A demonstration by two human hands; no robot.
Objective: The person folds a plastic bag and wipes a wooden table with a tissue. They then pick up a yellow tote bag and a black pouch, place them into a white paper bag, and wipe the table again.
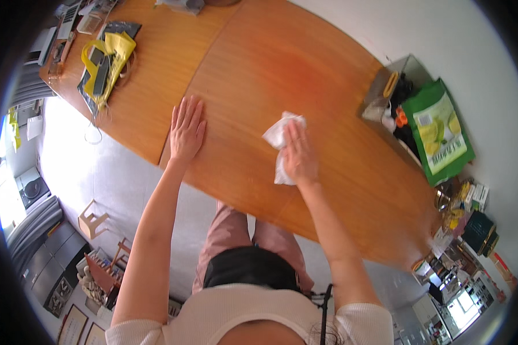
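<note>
A wooden table [241, 159] spreads before me. My right hand [300, 153] presses a crumpled white cloth or tissue [279, 133] on the tabletop; parts of it stick out above and to the left of the fingers, and the rest is hidden under the palm. Flat on the wood, to the left, rests my left hand [187, 129], holding nothing, its fingers slightly apart, just right of a seam between two table sections.
At the table's right edge stands a grey bin or box [373, 92] with assorted items and a green printed bag [440, 129]. A yellow bag [118, 49] with cords lies at the upper left. A small wooden chair [91, 220] is on the floor.
</note>
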